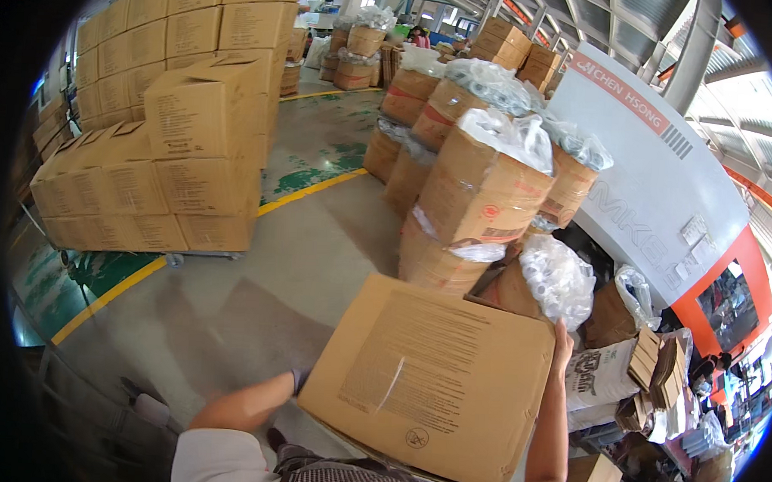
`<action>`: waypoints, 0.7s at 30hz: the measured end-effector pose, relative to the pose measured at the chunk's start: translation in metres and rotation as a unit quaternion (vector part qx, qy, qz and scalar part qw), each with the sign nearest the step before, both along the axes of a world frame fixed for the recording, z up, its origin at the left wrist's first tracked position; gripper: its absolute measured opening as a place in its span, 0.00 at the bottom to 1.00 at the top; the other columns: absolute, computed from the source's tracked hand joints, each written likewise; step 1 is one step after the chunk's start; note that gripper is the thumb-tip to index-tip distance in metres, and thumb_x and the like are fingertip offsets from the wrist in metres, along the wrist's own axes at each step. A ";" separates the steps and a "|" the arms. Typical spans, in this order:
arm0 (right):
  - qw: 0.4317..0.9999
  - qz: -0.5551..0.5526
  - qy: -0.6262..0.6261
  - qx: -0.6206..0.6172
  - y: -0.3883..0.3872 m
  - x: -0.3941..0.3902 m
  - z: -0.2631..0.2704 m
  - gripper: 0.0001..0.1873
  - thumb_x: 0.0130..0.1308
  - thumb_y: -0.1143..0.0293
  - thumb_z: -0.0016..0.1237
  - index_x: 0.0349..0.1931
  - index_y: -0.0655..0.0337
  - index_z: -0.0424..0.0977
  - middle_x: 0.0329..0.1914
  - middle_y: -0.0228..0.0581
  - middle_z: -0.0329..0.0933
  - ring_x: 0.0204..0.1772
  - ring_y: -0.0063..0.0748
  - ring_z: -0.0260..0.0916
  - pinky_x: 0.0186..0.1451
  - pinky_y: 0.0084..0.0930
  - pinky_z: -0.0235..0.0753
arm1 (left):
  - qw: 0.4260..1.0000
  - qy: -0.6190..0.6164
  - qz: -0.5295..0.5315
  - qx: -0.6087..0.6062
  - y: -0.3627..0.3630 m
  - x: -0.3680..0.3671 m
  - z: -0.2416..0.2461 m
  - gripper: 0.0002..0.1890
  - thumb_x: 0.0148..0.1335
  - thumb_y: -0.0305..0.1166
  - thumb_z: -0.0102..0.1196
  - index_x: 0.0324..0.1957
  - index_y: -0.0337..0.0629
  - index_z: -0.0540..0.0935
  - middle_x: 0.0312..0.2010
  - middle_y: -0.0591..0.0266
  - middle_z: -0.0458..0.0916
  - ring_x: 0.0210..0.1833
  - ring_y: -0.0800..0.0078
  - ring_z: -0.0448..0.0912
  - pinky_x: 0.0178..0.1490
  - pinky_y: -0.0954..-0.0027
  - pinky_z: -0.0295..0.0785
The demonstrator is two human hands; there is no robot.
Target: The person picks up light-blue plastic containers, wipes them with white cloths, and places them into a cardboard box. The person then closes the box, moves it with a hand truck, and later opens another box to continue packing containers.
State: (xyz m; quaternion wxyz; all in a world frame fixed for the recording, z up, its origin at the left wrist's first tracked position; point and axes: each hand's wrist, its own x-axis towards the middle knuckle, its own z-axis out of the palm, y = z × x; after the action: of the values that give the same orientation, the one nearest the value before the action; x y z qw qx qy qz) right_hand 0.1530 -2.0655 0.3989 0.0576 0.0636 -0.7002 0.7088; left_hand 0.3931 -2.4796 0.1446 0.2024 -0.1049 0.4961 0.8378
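A large closed cardboard box [438,379] with printed writing on its face is held in front of my body. My right hand [562,345] grips its right edge near the upper right corner, with the thumb over the edge. At the box's left side is my left hand [299,379]; a bit of dark cloth shows at the wrist or palm, and the box hides the fingers. The box is off the floor, close to my checked apron [362,479].
Stacked cartons [123,184] stand on a wheeled cart [214,255] at the left. Bag-lined cardboard drums [485,181] crowd the centre right, before a Chen Hsong machine [648,162]. A white sack [603,373] and flattened cardboard [664,376] lie at right. Yellow lines [310,191] cross the floor.
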 end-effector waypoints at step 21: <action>0.708 0.704 -0.053 -0.011 -0.936 0.358 -0.083 0.14 0.70 0.63 0.52 0.36 0.66 0.81 0.35 0.32 0.78 0.41 0.24 0.72 0.46 0.23 0.73 | 0.707 -0.071 0.700 0.066 -0.372 0.535 0.019 0.22 0.71 0.44 0.44 0.56 0.40 0.81 0.51 0.55 0.82 0.52 0.62 0.80 0.54 0.57 0.75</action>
State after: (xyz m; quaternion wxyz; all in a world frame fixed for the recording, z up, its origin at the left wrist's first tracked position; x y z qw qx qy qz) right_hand 0.5110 -3.0012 0.3158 -0.4947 0.5001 -0.4464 0.5531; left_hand 0.9282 -2.8518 0.1631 -0.4017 -0.4673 0.2075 0.7598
